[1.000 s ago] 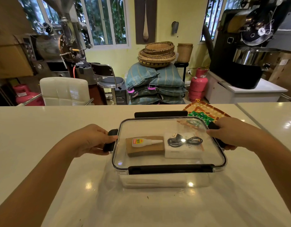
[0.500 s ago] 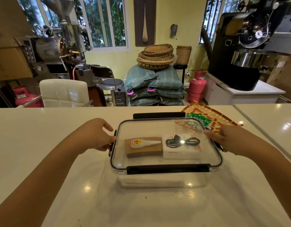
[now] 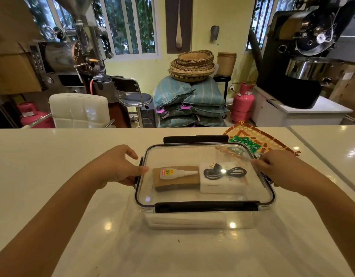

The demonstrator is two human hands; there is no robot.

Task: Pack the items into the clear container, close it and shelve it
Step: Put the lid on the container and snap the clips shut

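The clear rectangular plastic container [image 3: 202, 220] was seen standing on the glossy white surface [image 3: 53, 176], approx. centre of view, w/ its transparent black-rimmed lid [image 3: 172, 194] already laid on top. Through the lid the packed items could be made out: a small white glue bottle w/ yellow-and-red label [image 3: 175, 172] lying on a flat brown cardboard piece [image 3: 176, 182], and beside it a white box [image 3: 222, 185] w/ a coiled black USB cable [image 3: 224, 172] resting on it. Packing was therefore judged done, or nearly so; a woven orange-brown mat w/ green bits [image 3: 260, 139] was left on the surface just behind the container, and whether those bits belonged to the load could not be told. The near black latch [image 3: 206, 206] appeared folded down along the front edge, while the far black latch [image 3: 195, 139] looked raised, i.e. prob. not yet clipped. The left hand [image 3: 118, 166] was placed at the container's left end, fingers loosely spread, thumb touching the lid rim, nothing pinched; the side latch beneath it was mostly hidden, so its state could not be read. The right hand [image 3: 276, 166] was laid at the right end, fingers curled over the rim, the latch there also covered. Closing was judged partway. Remaining: far latch (and poss. side ones) to be pressed shut, then the container to be lifted and shelved; no shelf was visible.
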